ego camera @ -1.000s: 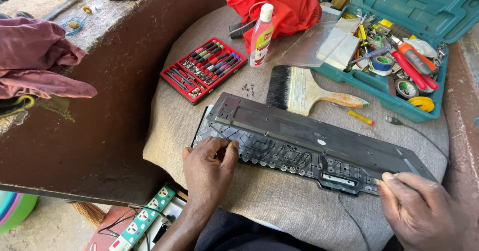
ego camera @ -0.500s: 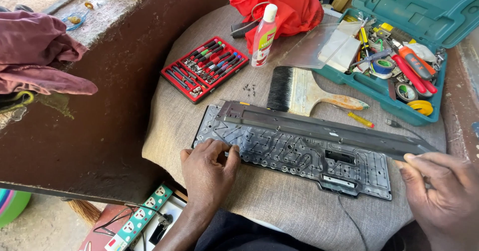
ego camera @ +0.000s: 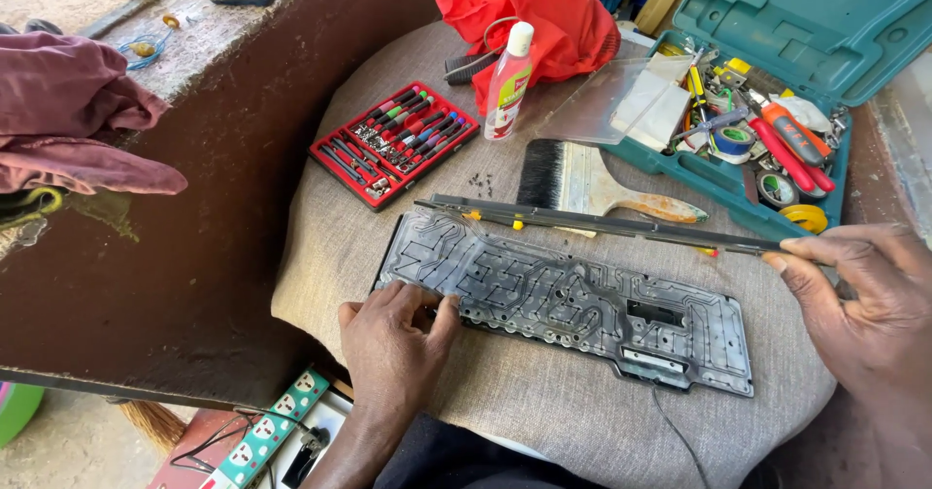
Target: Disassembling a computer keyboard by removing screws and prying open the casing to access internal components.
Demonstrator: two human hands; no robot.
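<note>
An opened keyboard lies on a round cloth-covered table (ego camera: 544, 421). Its lower half (ego camera: 573, 300) shows a clear membrane sheet with printed circuit tracks. My left hand (ego camera: 393, 343) presses down on the near left edge of that half. My right hand (ego camera: 864, 300) grips the right end of the dark back cover (ego camera: 592, 222), which is tilted up on its far edge, seen nearly edge-on above the keyboard. A thin cable (ego camera: 675, 431) runs off the keyboard toward me.
A wide paintbrush (ego camera: 592, 183) lies behind the cover. A red tray of screwdriver bits (ego camera: 393, 144), a white bottle (ego camera: 508, 81) and a red bag (ego camera: 529, 13) sit at the back. A teal toolbox (ego camera: 767, 91) stands open at right. A power strip (ego camera: 272, 431) lies below.
My right hand has taken hold of the back cover's right end and swung it up off the keyboard, exposing the membrane sheet. My left hand stayed on the near left edge.
</note>
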